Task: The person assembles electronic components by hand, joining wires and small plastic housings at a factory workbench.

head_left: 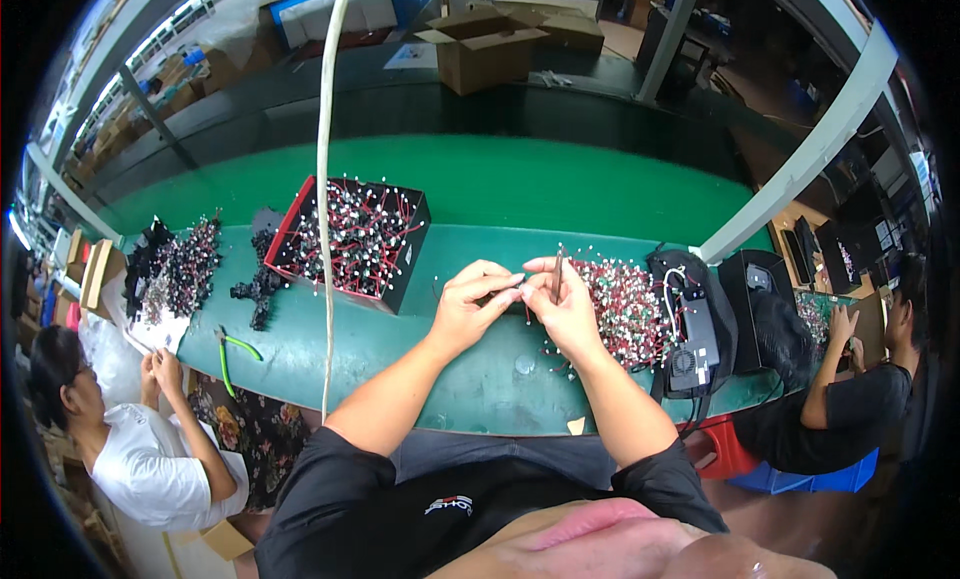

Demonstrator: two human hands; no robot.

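Over the green bench, my left hand [468, 307] and my right hand [563, 307] meet fingertip to fingertip. A small dark piece [519, 282] is pinched in my left fingers; its exact kind is too small to make out. My right hand holds slim dark tweezers [558, 275], upright between the fingers, and its thumb and fingertip come up against the same small piece. Right of my right hand spreads a heap of small white-ended parts with red and black wires [625, 314]. To the left stands a black box with a red edge [398, 269], filled with similar wired parts.
A pale cable [324, 159] hangs down left of my hands. Green-handled cutters [230, 359] and black parts [260, 284] lie farther left. A grey device with a fan [692, 354] stands right of the heap. Co-workers sit at both sides; a cardboard box [485, 59] stands behind.
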